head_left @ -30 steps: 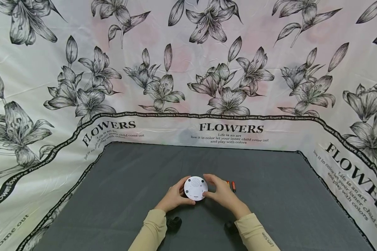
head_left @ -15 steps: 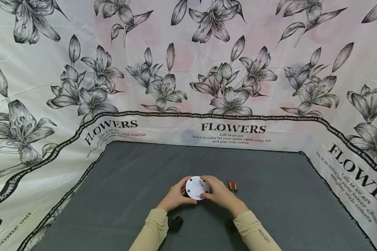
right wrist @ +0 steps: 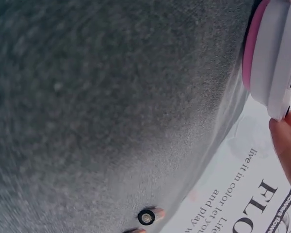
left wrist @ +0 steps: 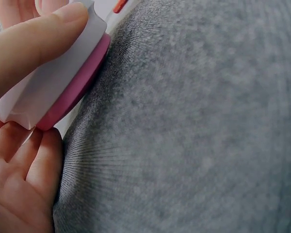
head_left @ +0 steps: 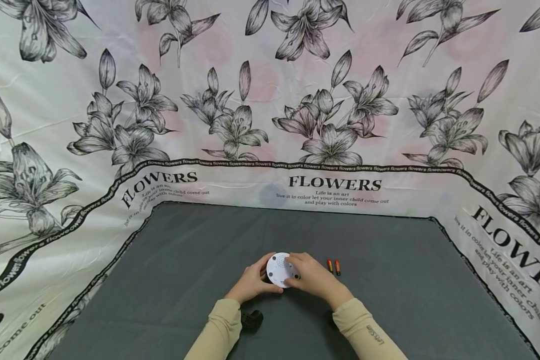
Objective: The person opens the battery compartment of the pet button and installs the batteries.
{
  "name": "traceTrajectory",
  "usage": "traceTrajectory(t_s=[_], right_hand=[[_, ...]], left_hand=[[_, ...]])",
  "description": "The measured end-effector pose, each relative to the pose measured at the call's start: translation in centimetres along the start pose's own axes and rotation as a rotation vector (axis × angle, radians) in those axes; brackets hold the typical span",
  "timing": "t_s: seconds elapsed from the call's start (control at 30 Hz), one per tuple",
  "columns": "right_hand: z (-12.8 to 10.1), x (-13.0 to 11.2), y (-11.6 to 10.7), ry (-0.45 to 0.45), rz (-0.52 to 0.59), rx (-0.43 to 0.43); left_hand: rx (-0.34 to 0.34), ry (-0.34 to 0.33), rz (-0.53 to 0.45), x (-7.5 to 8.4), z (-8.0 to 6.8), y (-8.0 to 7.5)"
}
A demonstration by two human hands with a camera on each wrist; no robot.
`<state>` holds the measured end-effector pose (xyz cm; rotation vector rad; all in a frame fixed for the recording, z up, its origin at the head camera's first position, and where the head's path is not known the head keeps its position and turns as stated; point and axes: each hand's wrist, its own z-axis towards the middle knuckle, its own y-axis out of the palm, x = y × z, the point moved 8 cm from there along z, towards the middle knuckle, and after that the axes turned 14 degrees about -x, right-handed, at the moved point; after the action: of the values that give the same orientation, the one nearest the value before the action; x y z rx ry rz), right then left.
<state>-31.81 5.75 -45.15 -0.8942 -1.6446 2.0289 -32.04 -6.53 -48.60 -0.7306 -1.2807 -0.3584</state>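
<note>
A round white device with a speaker grille on its upturned underside and a pink rim is held just above the grey mat. My left hand grips its left edge, thumb on the white side. My right hand grips the right edge, fingers curled over the white face; a fingertip shows beside the device. Two small orange batteries lie side by side on the mat just right of my right hand, one seen end-on in the right wrist view.
A white cloth printed with black lilies and "FLOWERS" rises behind and at both sides of the mat. Black wrist-camera mounts sit under both beige sleeves.
My right hand has slid left over the device's face, its fingers now covering the right part. The device has shifted slightly.
</note>
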Motion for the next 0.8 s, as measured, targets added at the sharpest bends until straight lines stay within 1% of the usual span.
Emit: traceTrajectory(t_s=[0.1, 0.23, 0.3, 0.47, 0.67, 0.8], right_hand=[[0.0, -0.4, 0.0, -0.046, -0.054, 0.018], [0.0, -0.9, -0.2, -0.105, -0.079, 0.055], [0.0, -1.1, -0.2, -0.121, -0.089, 0.064], [0.0, -1.2, -0.2, -0.135, -0.116, 0.071], [-0.1, -1.1, -0.1, -0.138, -0.133, 0.082], [-0.1, -1.2, -0.1, -0.154, -0.136, 0.090]], left_hand=[[0.007, -0.001, 0.007, 0.0, -0.1, 0.0], [0.016, 0.015, 0.006, -0.3, 0.0, 0.0], [0.022, 0.008, 0.015, -1.3, 0.2, -0.1], [0.030, -0.038, 0.041, -3.4, 0.7, -0.2], [0.030, -0.029, 0.030, -3.2, 0.7, -0.3], [0.034, -0.034, 0.013, -3.3, 0.6, -0.3]])
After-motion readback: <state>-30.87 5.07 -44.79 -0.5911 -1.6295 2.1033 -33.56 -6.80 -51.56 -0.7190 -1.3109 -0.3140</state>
